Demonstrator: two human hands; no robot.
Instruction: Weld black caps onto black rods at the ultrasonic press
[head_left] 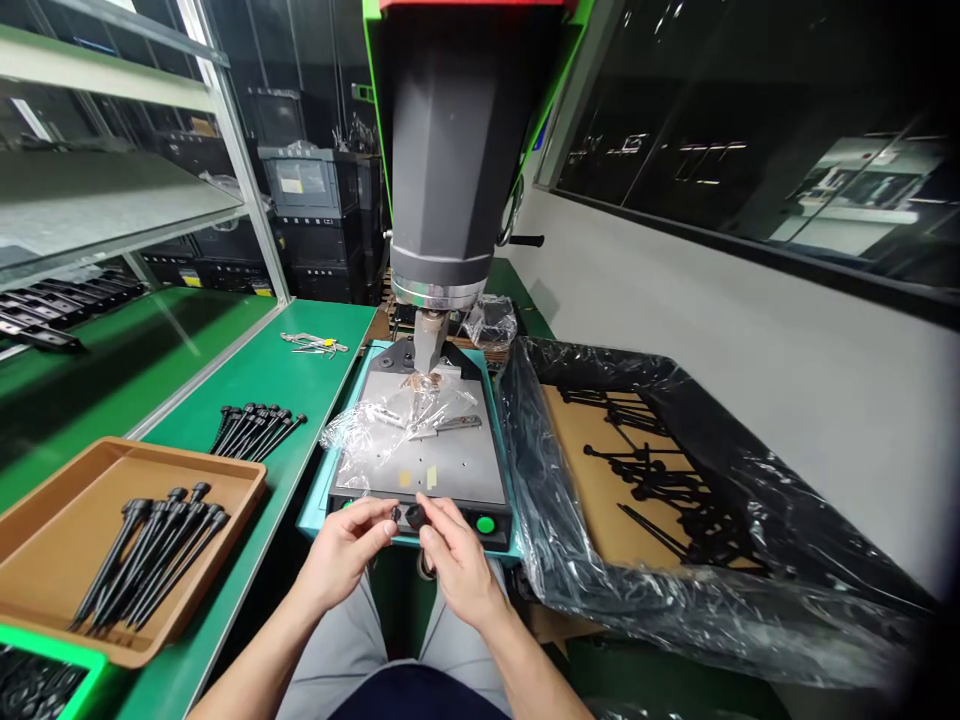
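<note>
My left hand (349, 550) pinches a small black part (395, 514) between thumb and fingertips. Just to its right, my right hand (455, 560) holds a round black knob-like piece (415, 516). The two pieces are close together, with a narrow gap between them, over the front edge of the machine base. Behind my hands is the grey metal plate (450, 478) of the machine, with crumpled clear plastic (367, 430) and a metal fixture on it. A green button (485, 524) shows right of my right hand.
A brown tray (240, 478) of long black rods (150, 550) stands at left, with more rods (259, 430) on the green table behind it. At right is a plastic-lined box (555, 540) of black rods. The machine head (450, 180) hangs above the plate.
</note>
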